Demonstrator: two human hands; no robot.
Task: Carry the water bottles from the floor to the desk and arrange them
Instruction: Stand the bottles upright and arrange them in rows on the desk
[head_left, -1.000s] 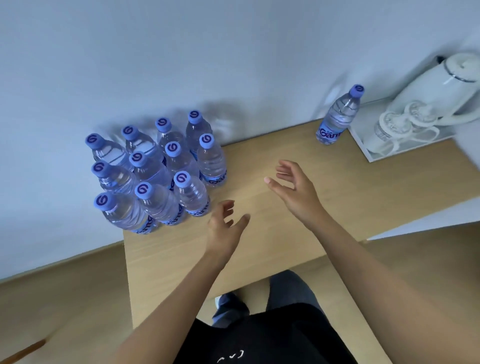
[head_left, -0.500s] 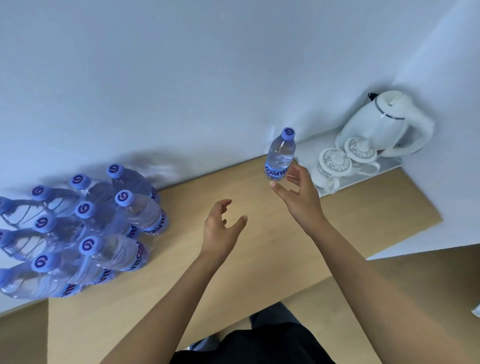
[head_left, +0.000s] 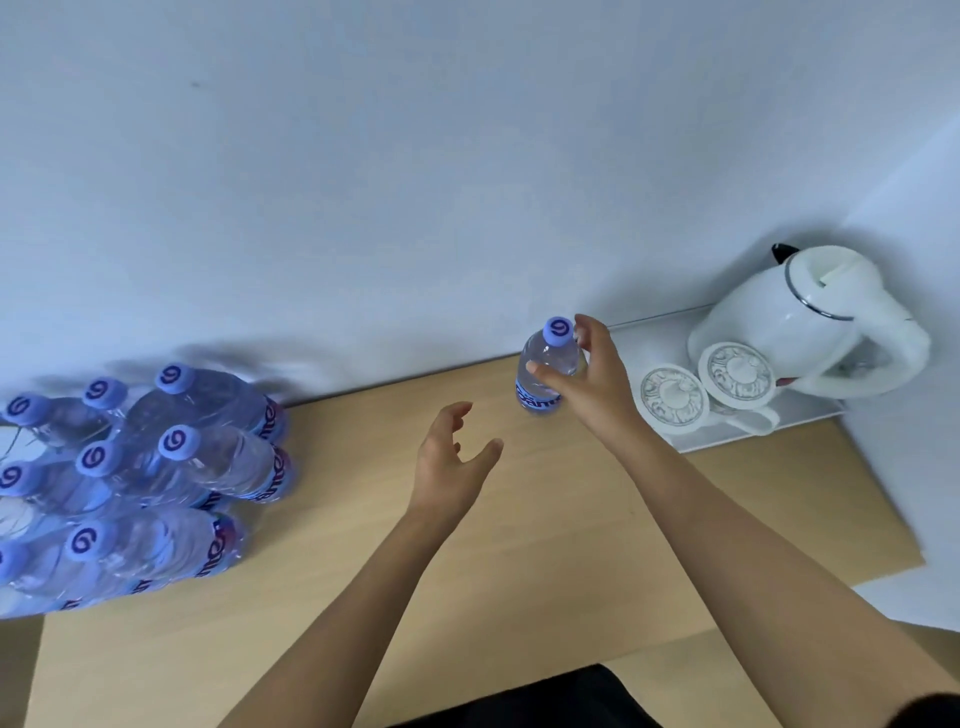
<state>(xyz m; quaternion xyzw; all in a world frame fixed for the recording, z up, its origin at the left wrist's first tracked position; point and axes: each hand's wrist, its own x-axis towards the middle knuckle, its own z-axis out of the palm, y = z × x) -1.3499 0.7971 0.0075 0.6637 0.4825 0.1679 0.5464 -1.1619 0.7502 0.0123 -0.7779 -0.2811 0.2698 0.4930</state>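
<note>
Far to the left of both hands, a cluster of water bottles (head_left: 156, 478) with purple caps stands packed together on the wooden surface (head_left: 519, 561), close to the wall and running out of the picture's left edge; wide-angle distortion makes them lean. Nearer the middle, the left hand (head_left: 453, 457) hovers above the surface with its grip apart, fingers loosely spread and holding nothing. Just right of it and farther back, the right hand (head_left: 587, 379) reaches to a single water bottle (head_left: 545, 371) that stands upright near the wall, well apart from the cluster. The thumb lies against the bottle's body and the fingers curve round behind its neck beside the cap, but whether this grip has clamped on the bottle cannot be told. Right of that hand, a white tray (head_left: 737, 439) carries two upturned patterned cups (head_left: 706, 387) and a white kettle (head_left: 800, 322), in the corner.
</note>
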